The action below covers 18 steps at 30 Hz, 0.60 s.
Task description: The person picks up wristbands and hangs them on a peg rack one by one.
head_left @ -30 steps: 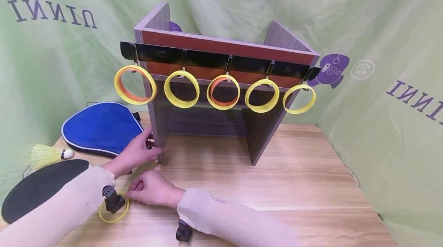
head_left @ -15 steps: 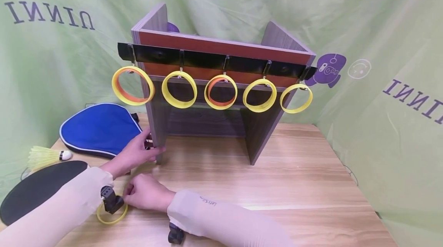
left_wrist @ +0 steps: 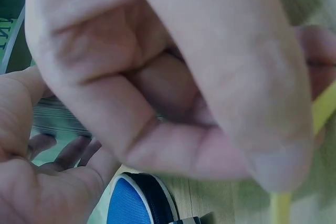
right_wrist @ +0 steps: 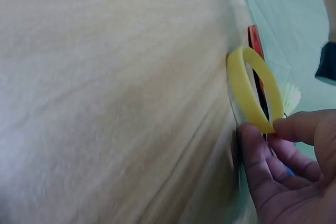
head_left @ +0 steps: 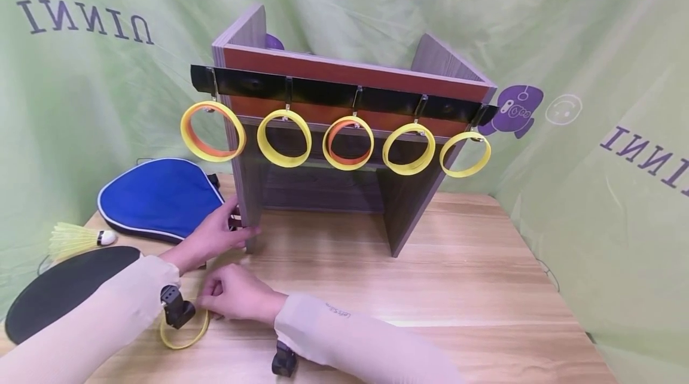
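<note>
My right hand [head_left: 237, 294] pinches a plain yellow ring [right_wrist: 242, 87] between thumb and fingers, low over the table's left front. In the head view the left wrist's camera partly covers this ring [head_left: 185, 347]. My left hand [head_left: 215, 231] grips the lower left side panel of a grey wooden stand [head_left: 250, 192], thumb across its front edge, the other fingers on its outer side. The left wrist view shows my right hand [left_wrist: 173, 77] large in front, with the left hand [left_wrist: 47, 166] at the left edge.
Several yellow rings [head_left: 283, 162], two lined orange, hang from hooks on a black strip [head_left: 323, 90] across the stand. At the left lie a blue paddle case [head_left: 156, 198], a yellow shuttlecock [head_left: 75, 239] and a black paddle [head_left: 70, 288]. Green curtains [head_left: 592, 222] surround the table.
The yellow ring in my right hand has shifted slightly right and tilted a little. The left hand stays on the panel. The head view sways slightly.
</note>
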{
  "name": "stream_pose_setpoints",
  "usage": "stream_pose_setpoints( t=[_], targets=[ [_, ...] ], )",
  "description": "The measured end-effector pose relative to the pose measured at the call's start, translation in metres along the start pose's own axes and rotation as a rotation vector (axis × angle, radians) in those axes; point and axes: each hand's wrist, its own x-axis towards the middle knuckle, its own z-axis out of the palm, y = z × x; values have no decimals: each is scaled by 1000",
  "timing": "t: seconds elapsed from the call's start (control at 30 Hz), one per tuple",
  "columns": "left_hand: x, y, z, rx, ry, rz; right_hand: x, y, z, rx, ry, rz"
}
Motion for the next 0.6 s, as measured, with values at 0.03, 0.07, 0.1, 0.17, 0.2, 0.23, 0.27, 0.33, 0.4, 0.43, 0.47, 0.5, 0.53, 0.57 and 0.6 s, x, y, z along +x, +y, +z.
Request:
stream_pose_setpoints(
  t=[0.03,0.07,0.1,0.17,0.2,0.23,0.27,0.33,0.4,0.43,0.47,0.5,0.53,0.57,0.6],
  targets=[
    [0,0,0,-2,0,-3,-1,2,0,72,-4,19],
    [0,0,0,-4,-1,-5,-1,3,0,172,-13,49],
    [-1,0,0,-4,0,-7,-1,5,0,264,-19,76],
    [-1,-1,0,-8,0,-15,-3,9,0,466,-31,141],
    [-1,-1,0,-9,0,-20,-4,11,0,554,-36,169],
    [-1,-1,0,-11,0,-20,-6,14,-1,633,-42,195],
    [-1,-1,-1,-11,-1,-19,-8,16,-2,682,-51,210],
    [-1,-1,-1,-15,0,-23,-12,22,-5,727,-62,228],
    [-1,0,-1,-20,-1,-24,-17,28,-10,763,-74,231],
    [-1,0,-1,-19,-3,-21,-20,31,-13,780,-77,232],
    [-1,0,0,-19,-4,-21,-23,34,-16,800,-76,233],
    [-1,0,0,-19,-5,-22,-27,37,-19,815,-77,234],
    [-1,0,0,-18,-4,-22,-31,40,-23,833,-79,235],
    [-1,0,0,-15,-5,-21,-35,43,-27,851,-79,234],
    [-1,1,0,-13,-5,-21,-40,46,-31,867,-77,234]
  ],
)
